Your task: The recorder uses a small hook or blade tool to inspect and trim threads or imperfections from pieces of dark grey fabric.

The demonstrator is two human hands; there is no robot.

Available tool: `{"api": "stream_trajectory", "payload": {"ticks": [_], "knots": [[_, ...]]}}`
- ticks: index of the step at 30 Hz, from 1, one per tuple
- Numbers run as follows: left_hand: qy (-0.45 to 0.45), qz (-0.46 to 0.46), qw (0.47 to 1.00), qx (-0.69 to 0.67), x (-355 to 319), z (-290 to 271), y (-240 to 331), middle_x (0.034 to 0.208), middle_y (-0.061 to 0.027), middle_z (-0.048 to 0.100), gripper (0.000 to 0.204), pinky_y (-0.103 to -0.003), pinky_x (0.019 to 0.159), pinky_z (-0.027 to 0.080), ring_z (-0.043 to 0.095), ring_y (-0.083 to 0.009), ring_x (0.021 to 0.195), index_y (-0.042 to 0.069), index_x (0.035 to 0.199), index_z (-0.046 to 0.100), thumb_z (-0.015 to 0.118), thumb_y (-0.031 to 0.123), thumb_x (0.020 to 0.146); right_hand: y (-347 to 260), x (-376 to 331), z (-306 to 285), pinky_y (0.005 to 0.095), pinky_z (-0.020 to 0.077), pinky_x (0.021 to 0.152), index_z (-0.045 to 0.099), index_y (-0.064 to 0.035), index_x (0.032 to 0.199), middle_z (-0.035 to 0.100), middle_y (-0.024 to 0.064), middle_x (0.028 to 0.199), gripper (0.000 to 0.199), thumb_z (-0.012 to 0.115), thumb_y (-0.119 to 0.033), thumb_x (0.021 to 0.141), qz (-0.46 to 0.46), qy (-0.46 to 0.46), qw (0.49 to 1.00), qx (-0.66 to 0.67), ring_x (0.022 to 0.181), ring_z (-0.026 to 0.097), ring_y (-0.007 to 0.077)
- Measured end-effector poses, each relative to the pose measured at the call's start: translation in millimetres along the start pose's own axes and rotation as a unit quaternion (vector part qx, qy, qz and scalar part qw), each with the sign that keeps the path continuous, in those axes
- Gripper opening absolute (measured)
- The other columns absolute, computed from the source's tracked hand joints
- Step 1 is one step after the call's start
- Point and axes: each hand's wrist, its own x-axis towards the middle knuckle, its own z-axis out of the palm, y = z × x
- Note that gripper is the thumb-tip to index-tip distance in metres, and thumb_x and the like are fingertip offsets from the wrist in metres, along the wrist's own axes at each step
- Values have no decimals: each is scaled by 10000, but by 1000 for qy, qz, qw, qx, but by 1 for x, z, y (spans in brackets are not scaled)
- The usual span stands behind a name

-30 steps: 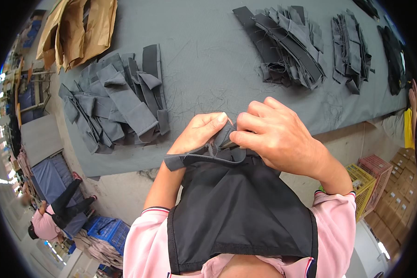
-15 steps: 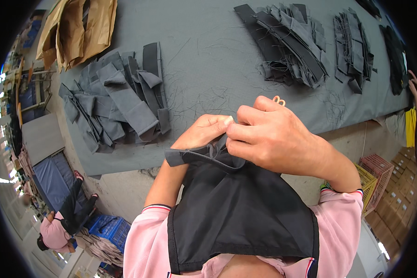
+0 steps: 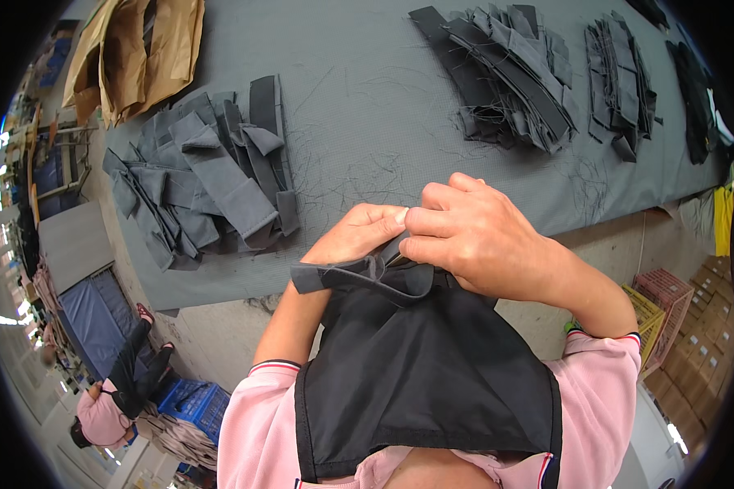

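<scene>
Pinching dark grey fabric strip (image 3: 334, 278) in left hand (image 3: 352, 237), apparently to steady it | curling right hand (image 3: 475, 235) narrow against it, cannot tell what within | holding strip above black apron (image 3: 432, 367), near tabletop (image 3: 342, 106) edge, likely for close view

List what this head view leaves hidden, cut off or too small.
In the head view:
Right hand: anything inside its grip, hidden by the hand itself.
Grey strip: the part at the left hand, covered by both hands.
Brown paper: top, cut off by the upper edge.
Stacked cartons: any print, too small to read.
</scene>
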Motion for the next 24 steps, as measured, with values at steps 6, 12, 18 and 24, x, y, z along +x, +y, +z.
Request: {"api": "stream_trajectory", "payload": {"ticks": [6, 12, 18, 24], "knots": [[-71, -11, 997, 5, 3, -20, -10, 737, 74, 514, 318, -197, 584, 366, 418, -11, 666, 56, 816, 588, 484, 309, 977, -2, -9, 12, 316, 355, 591, 633, -82, 793, 504, 1, 720, 143, 642, -50, 654, 74, 48, 994, 65, 688, 485, 185], [-70, -3, 997, 39, 1, -13, -3, 771, 53, 544, 336, -204, 625, 395, 450, -23, 704, 37, 839, 610, 489, 319, 974, -8, -9, 0, 307, 375, 615, 544, -87, 677, 519, 18, 785, 86, 622, -111, 649, 63, 26, 998, -16, 719, 496, 171], [-73, -20, 996, 46, -1, -11, 1, 927, -17, 621, 342, -226, 741, 455, 538, -64, 851, -38, 1031, 623, 507, 277, 967, -9, 0, -6, 298, 381, 618, 538, -96, 644, 526, 23, 807, 88, 617, -136, 649, 9, 0, 999, -37, 716, 503, 157], [-73, -37, 997, 16, 0, -14, -1, 945, -29, 628, 323, -233, 746, 462, 554, -75, 853, -36, 1025, 626, 505, 258, 966, -10, 0, -7, 296, 385, 617, 536, -94, 630, 533, 28, 807, 101, 618, -149, 647, -6, 3, 999, -50, 716, 509, 157]]}}
